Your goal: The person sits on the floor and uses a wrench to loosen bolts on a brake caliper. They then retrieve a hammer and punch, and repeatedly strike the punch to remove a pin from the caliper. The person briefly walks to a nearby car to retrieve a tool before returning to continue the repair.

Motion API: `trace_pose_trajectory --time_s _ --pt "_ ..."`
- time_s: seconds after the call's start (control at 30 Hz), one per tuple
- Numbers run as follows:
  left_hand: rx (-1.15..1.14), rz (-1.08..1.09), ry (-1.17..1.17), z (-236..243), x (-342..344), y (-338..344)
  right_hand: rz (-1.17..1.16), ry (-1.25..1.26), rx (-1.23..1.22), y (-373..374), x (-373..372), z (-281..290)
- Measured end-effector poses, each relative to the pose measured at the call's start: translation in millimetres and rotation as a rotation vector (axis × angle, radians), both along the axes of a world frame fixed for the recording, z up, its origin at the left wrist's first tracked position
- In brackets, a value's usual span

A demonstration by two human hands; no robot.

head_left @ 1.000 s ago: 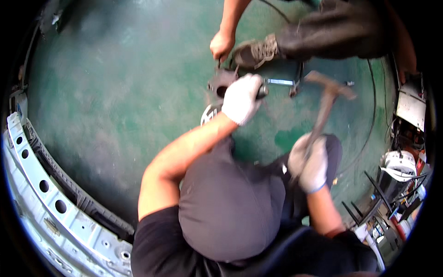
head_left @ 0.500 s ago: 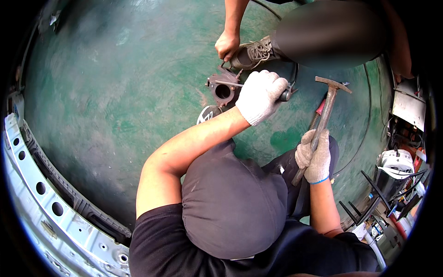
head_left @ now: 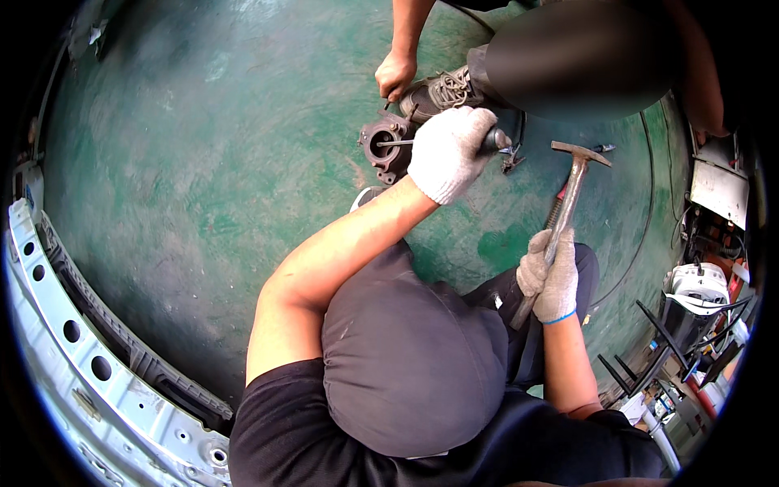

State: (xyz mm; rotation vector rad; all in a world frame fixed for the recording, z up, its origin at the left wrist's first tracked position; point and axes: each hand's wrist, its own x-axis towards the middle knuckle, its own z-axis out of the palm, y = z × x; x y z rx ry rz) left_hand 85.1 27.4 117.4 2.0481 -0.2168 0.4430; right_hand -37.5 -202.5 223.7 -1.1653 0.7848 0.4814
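Over the past half second, the shaft of a screwdriver (head_left: pixel 398 143) has been shifting from the upper edge of a rusty metal part (head_left: pixel 397 159) to its round opening, the part itself now sitting slightly higher and farther left in view. The left hand (head_left: pixel 451 154), in a white knit glove, is closing in a full fist around the screwdriver's dark handle, the butt poking out to the right and the shaft pointing left; how deep the tip is reaching cannot be told. The right hand (head_left: pixel 553 277), also gloved, is gripping a hammer (head_left: pixel 570 195) by the lower part of its handle, its head standing up and away, well apart from the part. The metal part is resting on the green floor (head_left: pixel 243 154) just beside a co-worker's laced shoe (head_left: pixel 446 91), while the co-worker's bare hand (head_left: pixel 396 75) is grasping something thin and dark right above it. A red-handled tool (head_left: pixel 554 211) is lying partly behind the hammer, and a black cable (head_left: pixel 651 178) is curving along the floor to the right. A pale blue metal panel (head_left: pixel 122 398) with round holes is lining the left side.
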Motion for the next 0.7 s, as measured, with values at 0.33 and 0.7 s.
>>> trace_pose_trajectory --time_s 0.33,0.7 --pt "-0.022 -0.147 0.105 20 -4 8 0.008 0.021 0.007 7 -1 0" --pt "0.002 -0.241 0.037 22 -22 -7 -0.003 0.034 0.012 11 -3 -1"
